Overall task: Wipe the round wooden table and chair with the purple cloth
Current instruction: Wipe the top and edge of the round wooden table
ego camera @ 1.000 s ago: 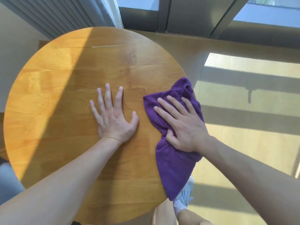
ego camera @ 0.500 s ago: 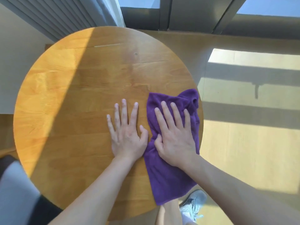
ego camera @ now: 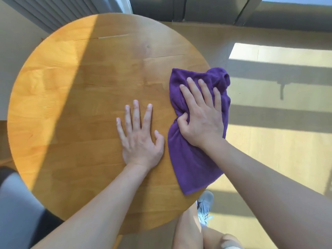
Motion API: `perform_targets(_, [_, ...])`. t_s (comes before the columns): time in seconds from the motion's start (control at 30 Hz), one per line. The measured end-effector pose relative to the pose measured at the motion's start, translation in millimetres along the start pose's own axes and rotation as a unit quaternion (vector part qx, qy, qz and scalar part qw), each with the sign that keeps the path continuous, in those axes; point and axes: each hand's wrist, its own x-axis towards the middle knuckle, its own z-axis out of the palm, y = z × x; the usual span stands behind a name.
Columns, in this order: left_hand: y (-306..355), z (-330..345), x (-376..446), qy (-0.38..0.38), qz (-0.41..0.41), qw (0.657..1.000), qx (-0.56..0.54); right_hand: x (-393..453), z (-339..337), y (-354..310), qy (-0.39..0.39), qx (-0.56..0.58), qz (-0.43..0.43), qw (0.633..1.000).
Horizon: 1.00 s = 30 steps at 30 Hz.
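The round wooden table (ego camera: 75, 97) fills the view, half in sunlight. The purple cloth (ego camera: 190, 164) lies on its right side, its near end reaching past the table's rim. My right hand (ego camera: 201, 114) lies palm down on the cloth and presses it onto the wood, fingers straight, thumb bent against a bunched fold. Just to the cloth's left, my left hand (ego camera: 140, 137) rests flat on the bare wood with its fingers spread, holding nothing.
A grey and dark shape (ego camera: 18, 209), maybe the chair, sits at the lower left beside the table. My leg and a white shoe (ego camera: 204, 207) stand on the wooden floor (ego camera: 280, 159) at the right. A curtain (ego camera: 71, 13) and window frame are behind the table.
My right hand slid the cloth toward my left hand and back out along the table's right side. The left hand stayed flat on the wood. The view shifted slightly.
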Motion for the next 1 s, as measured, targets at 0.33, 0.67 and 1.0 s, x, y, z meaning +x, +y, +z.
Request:
perform_targets(0.33, [2, -4, 0, -0.009, -0.005, 1.0, 0.006, 3, 3, -2, 0.004, -0.014, 0.0, 1.0])
perform_targets(0.67, [2, -6, 1, -0.019, -0.004, 1.0, 0.014, 6, 2, 1, -0.023, -0.054, -0.033, 0.998])
perform_targets(1.0, [2, -5, 0, -0.004, -0.008, 1.0, -0.017, 25, -1, 10, -0.047, -0.069, -0.137, 0.987])
